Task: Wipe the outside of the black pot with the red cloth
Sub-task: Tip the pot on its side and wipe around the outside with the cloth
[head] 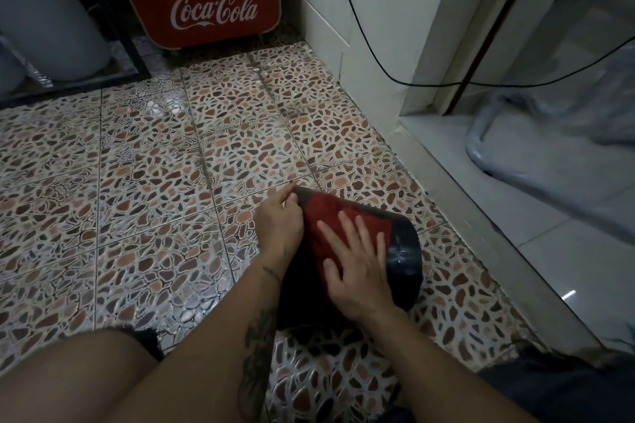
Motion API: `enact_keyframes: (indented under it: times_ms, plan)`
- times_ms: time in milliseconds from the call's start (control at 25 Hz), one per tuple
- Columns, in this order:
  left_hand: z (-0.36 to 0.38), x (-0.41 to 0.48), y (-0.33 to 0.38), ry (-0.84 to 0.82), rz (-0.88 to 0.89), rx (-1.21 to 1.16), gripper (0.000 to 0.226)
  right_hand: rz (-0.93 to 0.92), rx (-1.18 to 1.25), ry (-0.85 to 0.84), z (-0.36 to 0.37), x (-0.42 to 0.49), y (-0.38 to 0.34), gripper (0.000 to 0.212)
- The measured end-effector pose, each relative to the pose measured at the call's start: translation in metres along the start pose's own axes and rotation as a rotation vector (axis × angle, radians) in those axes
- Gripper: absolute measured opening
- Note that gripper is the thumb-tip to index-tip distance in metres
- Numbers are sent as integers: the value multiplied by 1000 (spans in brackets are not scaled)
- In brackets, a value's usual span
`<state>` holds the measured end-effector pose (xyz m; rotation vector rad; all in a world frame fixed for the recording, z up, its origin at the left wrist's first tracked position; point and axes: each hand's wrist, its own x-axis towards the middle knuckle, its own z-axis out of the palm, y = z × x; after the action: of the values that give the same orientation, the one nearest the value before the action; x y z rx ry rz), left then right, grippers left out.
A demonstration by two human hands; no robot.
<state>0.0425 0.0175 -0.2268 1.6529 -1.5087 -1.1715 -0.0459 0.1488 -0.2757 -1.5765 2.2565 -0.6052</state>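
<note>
Black pot [405, 251]: dark, glossy, lying tipped on its side on the pebble-patterned tiled floor [137, 182], near the floor's right edge by a white raised step [481, 216]. Red cloth [330, 216]: draped over the pot's upper side. Right hand [357, 268]: flat on the cloth, fingers spread. Left hand [278, 220]: fingers closed, pinching the pot's rim at its far end.

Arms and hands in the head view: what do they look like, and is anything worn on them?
Both forearms are bare, with no sleeves, gloves, watch or rings visible. The left forearm carries dark tattoos: a large one along its inner side and a small one near the wrist. The left hand and right hand are bare, and the right arm shows no markings.
</note>
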Motion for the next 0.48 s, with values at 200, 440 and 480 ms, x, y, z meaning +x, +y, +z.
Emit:
enact_keyframes:
  times_ms: [200, 440, 480]
  plan:
    - [5, -1, 5, 9, 33, 86, 36, 493, -73, -93, -28, 31, 68, 61]
    - [7, 6, 24, 76, -148, 151, 25, 110, 4, -42, -10, 21, 8, 60]
    - [7, 10, 25, 73, -142, 151, 23, 26, 5, -38, -6, 10, 2, 59]
